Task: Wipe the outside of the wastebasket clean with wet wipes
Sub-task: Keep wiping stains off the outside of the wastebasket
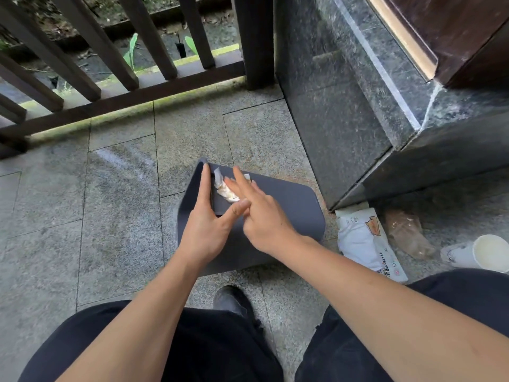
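A dark grey plastic wastebasket (289,213) with rounded corners lies on its side on the speckled grey stone floor (118,188), just in front of my knees and close to the corner of a polished dark green stone pillar (358,106). My left hand (205,230) rests flat against the basket's left edge, fingers straight and together pointing up along the rim, thumb spread out to the right across the grey wall. My right hand (259,213) lies on the upturned side with fingers splayed apart, pressing a crumpled, yellow-stained white wet wipe (227,188) against the plastic near the far left corner; the wipe shows between my two hands. On the floor to the right of the basket, at the foot of the pillar, lies a white soft pack of wipes (363,241) with an orange print, beside it a brownish clear plastic bag (407,232), and further right a white paper cup (484,257) on its side. A dark wooden railing (110,78) runs along the floor's far edge.
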Motion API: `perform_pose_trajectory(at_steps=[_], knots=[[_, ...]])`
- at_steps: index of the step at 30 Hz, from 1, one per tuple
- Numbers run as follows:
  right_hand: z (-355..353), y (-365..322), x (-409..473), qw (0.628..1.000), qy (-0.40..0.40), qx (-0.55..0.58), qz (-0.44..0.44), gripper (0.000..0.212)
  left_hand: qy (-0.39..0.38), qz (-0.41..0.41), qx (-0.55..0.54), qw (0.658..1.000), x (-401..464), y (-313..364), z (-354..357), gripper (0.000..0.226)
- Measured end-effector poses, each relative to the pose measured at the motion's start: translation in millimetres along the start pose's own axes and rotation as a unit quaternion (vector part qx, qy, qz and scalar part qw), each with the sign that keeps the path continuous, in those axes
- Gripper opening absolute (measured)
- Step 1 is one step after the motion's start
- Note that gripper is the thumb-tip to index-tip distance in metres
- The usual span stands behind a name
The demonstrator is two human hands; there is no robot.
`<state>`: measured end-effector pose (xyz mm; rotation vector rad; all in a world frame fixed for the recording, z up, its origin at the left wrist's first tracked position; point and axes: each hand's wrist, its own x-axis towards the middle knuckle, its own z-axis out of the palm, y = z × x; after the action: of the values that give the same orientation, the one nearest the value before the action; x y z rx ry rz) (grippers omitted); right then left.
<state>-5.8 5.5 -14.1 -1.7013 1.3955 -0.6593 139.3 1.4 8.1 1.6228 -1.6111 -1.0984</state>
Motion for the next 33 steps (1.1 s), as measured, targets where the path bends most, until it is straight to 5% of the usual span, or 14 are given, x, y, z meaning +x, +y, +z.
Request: perform_pose_trajectory(at_steps=[5, 14, 20, 27, 33], knots=[[8.4, -3.5, -9.0, 0.998, 0.039, -0.009, -0.043, 0.056, 0.000, -0.003, -0.045, 0.999, 2.4, -4.0, 5.6, 0.081], [1.6, 19.0, -27.2, 0.972, 0.087, -0.122, -0.183, 0.046, 0.011, -0.014, -0.045, 0.999, 2.9, -4.4, 3.0, 0.057], [-2.8, 54.3, -27.6, 0.988, 0.124, -0.094, -0.023, 0.039, 0.021, -0.037, -0.050, 0.998, 8.6, -6.7, -1.8, 0.057], [-8.9, 56.4, -5.7, 0.961, 0.216, -0.117, 0.129, 0.035, 0.017, -0.045, -0.050, 0.998, 11.6, -2.0, 2.5, 0.057], [-3.6, 10.7, -0.3, 0.986, 0.159, -0.051, -0.009, 0.032, 0.009, -0.041, -0.045, 0.998, 10.6, -0.4, 2.1, 0.057]])
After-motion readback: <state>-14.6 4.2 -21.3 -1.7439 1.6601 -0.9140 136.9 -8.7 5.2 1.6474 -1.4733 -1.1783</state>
